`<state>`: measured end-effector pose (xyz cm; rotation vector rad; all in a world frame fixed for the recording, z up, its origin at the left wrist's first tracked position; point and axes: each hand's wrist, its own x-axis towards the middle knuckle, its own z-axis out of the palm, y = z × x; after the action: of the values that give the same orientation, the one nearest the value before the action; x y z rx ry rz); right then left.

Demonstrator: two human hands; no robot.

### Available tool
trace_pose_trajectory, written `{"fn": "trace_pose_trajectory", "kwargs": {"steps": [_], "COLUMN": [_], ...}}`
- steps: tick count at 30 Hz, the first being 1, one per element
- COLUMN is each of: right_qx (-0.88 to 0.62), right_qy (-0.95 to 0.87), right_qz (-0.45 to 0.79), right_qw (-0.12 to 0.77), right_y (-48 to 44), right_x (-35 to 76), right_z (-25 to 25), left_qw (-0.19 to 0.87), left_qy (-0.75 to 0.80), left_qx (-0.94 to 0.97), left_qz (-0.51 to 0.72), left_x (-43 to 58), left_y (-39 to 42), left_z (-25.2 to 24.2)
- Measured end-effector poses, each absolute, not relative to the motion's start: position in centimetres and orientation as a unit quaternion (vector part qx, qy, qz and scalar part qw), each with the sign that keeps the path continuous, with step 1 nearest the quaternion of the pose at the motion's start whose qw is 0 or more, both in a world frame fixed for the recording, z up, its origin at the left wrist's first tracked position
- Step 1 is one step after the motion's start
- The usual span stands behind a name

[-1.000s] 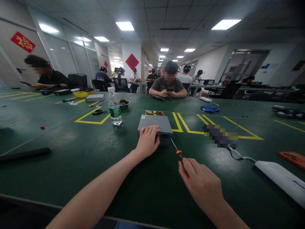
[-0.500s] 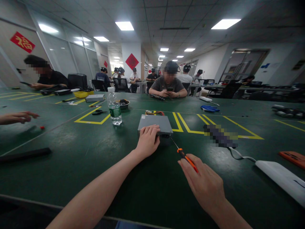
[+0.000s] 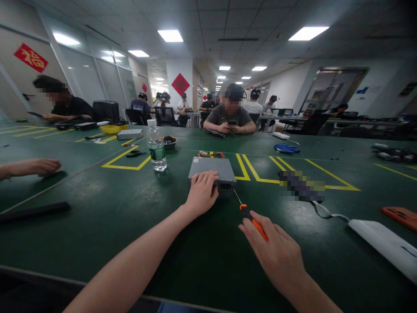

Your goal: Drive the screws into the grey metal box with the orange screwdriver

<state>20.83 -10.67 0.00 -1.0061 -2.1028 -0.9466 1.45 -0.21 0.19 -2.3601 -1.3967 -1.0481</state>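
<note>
A grey metal computer power supply [image 3: 215,166] lies on the green table in front of me, its socket side facing me and coloured wires [image 3: 211,154] at its back. My left hand [image 3: 202,190] grips its near left part, fingers over the top and thumb at the front side. My right hand [image 3: 275,248] is closed around the orange and black handle of a screwdriver [image 3: 246,212]. The thin shaft points up and left, its tip at the right end of the socket side. Whether the tip sits in a screw is too small to tell.
A water bottle [image 3: 157,150] and a metal bowl [image 3: 170,142] stand left of the power supply. Blue gloves [image 3: 286,148], a white power strip [image 3: 384,243] and an orange phone [image 3: 400,217] lie rightward. Another person's hand [image 3: 45,166] rests at far left, near a black bar [image 3: 35,211].
My right hand and the screwdriver handle have shifted slightly left and down, with the tip staying by the power supply. At far left, the other person's hand has moved right and down, fingers curled.
</note>
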Motion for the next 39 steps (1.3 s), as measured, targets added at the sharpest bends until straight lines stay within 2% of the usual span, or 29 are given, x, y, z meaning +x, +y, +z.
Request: {"fn": "trace_pose_trajectory", "kwargs": {"steps": [25, 33, 39], "right_qx": [-0.369, -0.390, -0.384], "right_qy": [-0.810, -0.781, -0.797], "right_qz": [-0.324, -0.373, -0.317], "right_qw": [0.321, 0.316, 0.342], "right_y": [-10.2, -10.2, -10.0], "right_x": [20.6, 21.3, 20.6], "right_z": [-1.0, 0.1, -0.2], "left_qw": [0.104, 0.096, 0.099], "left_qy": [-0.470, -0.475, -0.477], "left_qx": [-0.801, -0.802, -0.801], "left_qz": [-0.356, -0.351, -0.350], "left_x": [1.3, 1.4, 1.4], "left_y": [-0.3, -0.4, -0.4], "left_z": [0.2, 0.3, 0.3]}}
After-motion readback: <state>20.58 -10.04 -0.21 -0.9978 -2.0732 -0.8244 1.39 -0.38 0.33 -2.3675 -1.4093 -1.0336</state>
